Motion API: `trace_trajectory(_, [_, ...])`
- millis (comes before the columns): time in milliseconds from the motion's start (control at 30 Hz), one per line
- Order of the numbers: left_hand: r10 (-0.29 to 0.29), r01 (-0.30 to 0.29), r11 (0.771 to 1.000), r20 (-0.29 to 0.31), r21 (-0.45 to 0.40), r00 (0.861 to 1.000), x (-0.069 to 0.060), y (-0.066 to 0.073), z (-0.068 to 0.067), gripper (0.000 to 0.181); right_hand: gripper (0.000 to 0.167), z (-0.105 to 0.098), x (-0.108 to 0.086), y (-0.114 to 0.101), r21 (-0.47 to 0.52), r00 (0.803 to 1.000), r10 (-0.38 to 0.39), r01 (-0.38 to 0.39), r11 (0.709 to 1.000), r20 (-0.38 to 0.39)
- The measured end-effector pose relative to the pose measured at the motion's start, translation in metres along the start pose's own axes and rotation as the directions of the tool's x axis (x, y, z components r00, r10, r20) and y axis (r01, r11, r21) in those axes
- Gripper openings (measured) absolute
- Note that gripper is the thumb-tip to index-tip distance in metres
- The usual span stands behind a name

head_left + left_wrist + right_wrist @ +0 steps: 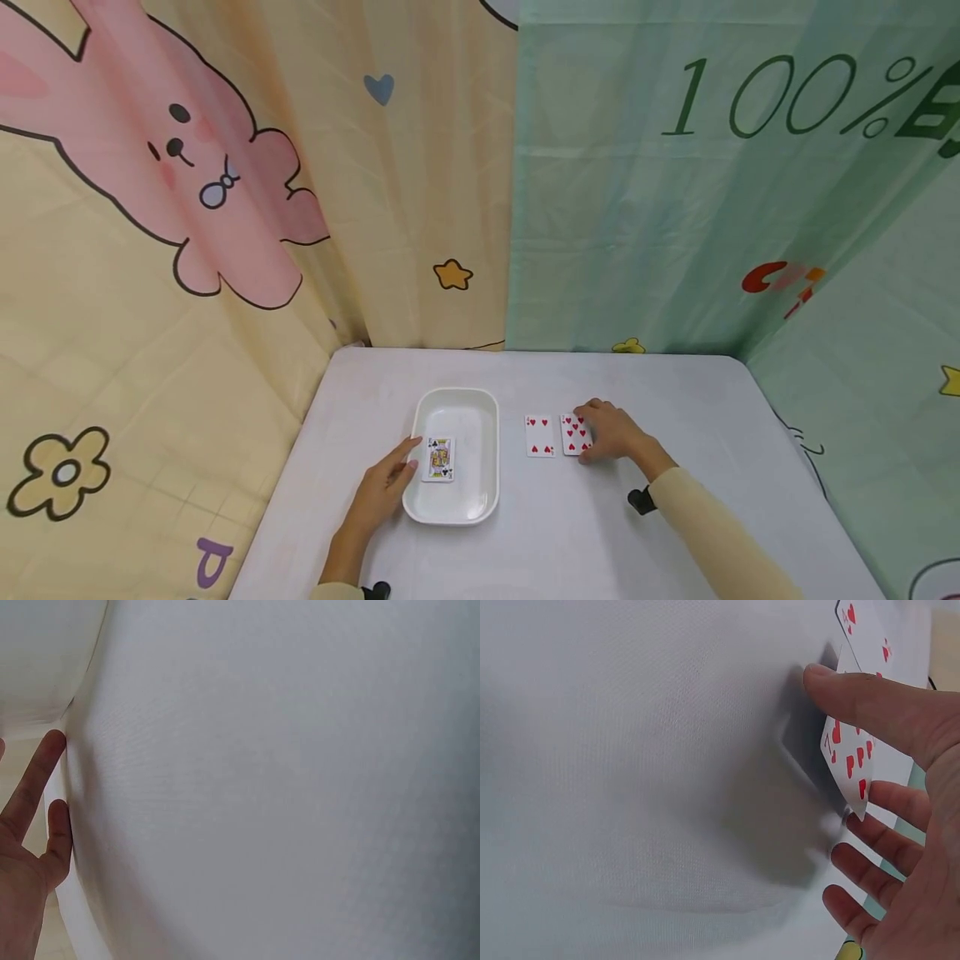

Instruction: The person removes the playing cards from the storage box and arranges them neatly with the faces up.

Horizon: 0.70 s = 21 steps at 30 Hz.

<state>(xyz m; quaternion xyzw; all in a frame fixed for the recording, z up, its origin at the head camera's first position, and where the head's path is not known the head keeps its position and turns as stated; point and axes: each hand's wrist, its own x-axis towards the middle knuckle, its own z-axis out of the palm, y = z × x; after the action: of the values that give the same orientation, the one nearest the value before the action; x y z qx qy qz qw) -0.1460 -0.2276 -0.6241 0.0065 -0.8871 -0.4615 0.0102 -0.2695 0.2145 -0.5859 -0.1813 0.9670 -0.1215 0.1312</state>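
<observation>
Gripping of the seven of hearts [573, 437] is seen right of the tray [476, 433], with one card lying inside.

Within the tray, a picture card [440, 460] is laid face up near the left wall; whether others are covered by it cannot be told. Just right of the tray, the four of hearts [540, 437] is laid flat and unheld on the worktop [558, 517]. Farther right of the tray, the seven is pinched between thumb and fingers of the right hand [611, 433], tilted partly off the surface. The tray's left rim is touched by the left hand [378, 496], fingers extended, nothing grasped. Handling is judged partway: one card is placed inside, two are left outside.
</observation>
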Motion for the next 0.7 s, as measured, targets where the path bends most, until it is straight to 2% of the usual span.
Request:
trace_trajectory(433, [-0.005,0.005,1.0,0.001,0.001,1.0,0.0002,-0.002,0.0001,0.043,0.086,0.0081,0.0062,-0.0005,-0.008,1.0,0.025,-0.025,1.0,0.011])
trace_trajectory(700, [-0.015,0.015,1.0,0.011,-0.002,1.0,-0.0008,-0.0023,0.0,0.043,0.09,0.0074,0.0028,-0.0018,0.01,0.999,0.037,-0.037,0.999,0.015])
